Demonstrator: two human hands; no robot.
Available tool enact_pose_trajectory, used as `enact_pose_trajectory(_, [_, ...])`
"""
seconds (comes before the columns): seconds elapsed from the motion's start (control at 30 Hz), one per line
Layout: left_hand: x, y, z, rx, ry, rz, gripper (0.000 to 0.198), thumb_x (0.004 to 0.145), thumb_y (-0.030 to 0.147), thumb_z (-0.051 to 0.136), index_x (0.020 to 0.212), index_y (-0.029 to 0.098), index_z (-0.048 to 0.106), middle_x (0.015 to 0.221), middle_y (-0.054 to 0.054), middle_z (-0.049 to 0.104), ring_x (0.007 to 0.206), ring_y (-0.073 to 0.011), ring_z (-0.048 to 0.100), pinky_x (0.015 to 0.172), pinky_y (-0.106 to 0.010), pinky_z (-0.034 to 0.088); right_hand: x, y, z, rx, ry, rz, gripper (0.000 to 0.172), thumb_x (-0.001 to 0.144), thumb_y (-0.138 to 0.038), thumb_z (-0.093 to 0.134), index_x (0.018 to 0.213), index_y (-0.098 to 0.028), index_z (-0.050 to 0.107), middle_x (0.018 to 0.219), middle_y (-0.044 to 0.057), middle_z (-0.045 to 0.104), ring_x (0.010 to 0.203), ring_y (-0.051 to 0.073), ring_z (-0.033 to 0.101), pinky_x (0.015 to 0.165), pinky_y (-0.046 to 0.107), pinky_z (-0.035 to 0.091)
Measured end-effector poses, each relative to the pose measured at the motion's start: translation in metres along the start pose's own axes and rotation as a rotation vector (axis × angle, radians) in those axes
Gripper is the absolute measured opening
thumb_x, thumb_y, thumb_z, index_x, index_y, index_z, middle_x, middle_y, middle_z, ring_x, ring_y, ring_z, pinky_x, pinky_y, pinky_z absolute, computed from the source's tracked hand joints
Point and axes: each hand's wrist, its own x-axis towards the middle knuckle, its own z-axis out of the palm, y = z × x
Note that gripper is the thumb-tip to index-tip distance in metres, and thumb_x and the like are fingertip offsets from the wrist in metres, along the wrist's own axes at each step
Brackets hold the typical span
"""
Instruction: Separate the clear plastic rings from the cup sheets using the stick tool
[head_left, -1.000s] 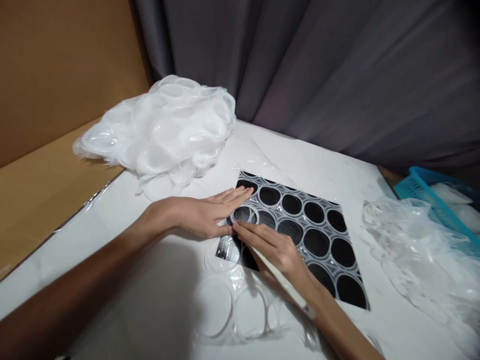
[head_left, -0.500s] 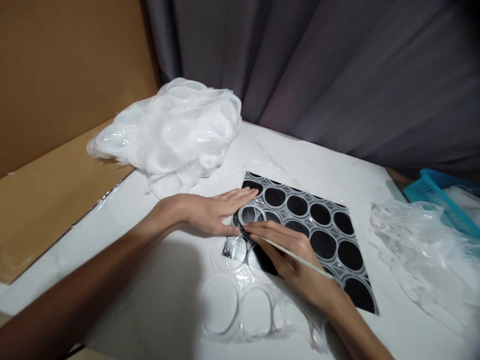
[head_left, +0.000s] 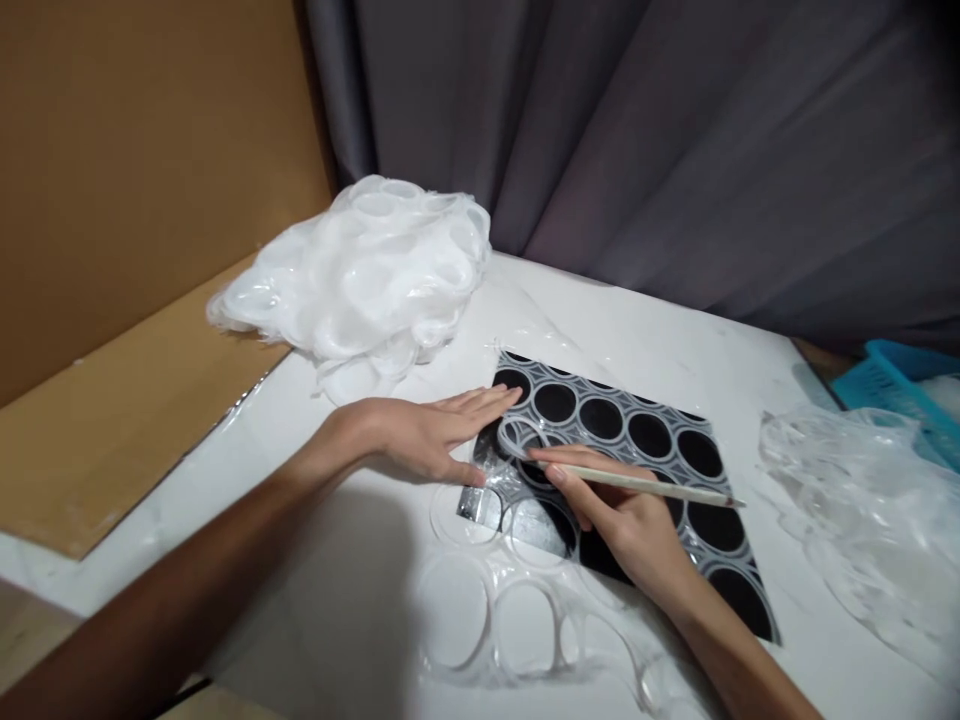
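Note:
A black sheet with rows of round holes (head_left: pixel 637 440) lies on the white table, with a clear plastic film over it. My left hand (head_left: pixel 431 435) lies flat with fingers stretched out, pressing the sheet's left corner. My right hand (head_left: pixel 615 510) is closed on a thin white stick-like tool (head_left: pixel 652 485) that lies nearly level, its tip at a clear plastic ring (head_left: pixel 521 437) lifted off the sheet's left end. A strip of clear film with round cut-outs (head_left: pixel 517 620) trails from the sheet toward me.
A heap of white round plastic pieces (head_left: pixel 367 275) sits at the back left of the table. Crumpled clear film (head_left: pixel 870 510) lies at the right, beside a blue basket (head_left: pixel 900 385). Brown cardboard (head_left: pixel 112 400) borders the left; a grey curtain (head_left: pixel 637 150) hangs behind.
My right hand has swung the tool from pointing toward me to lying nearly level, and the clear ring has lifted off the sheet. The left hand stays flat. The view has shifted.

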Motion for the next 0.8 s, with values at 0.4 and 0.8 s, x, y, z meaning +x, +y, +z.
enact_pose_trajectory(0.4, [-0.023,0.028,0.011,0.122,-0.041,-0.092,0.102,0.099,0.060,0.061,0.169,0.021,-0.002,0.175,-0.009,-0.011,0.162,-0.0314,-0.008,0.132,-0.049,0.011,-0.034,-0.005,0.014,0.215,0.059,0.101,0.029,0.095,-0.050,0.072,0.106,-0.026,0.085,0.110,0.011,0.079,0.097,0.026,0.072,0.085,0.039,0.058])
enact_pose_trajectory(0.8, [-0.049,-0.001,0.087,0.592,0.286,0.082,0.120,0.084,0.055,0.082,0.169,0.030,0.002,0.173,-0.012,0.021,0.153,-0.0357,0.040,0.117,-0.044,0.048,-0.073,-0.013,0.015,0.226,0.262,-0.108,0.020,0.098,-0.040,0.069,0.112,-0.038,0.083,0.105,0.007,0.082,0.096,0.026,0.076,0.081,0.043,0.060])
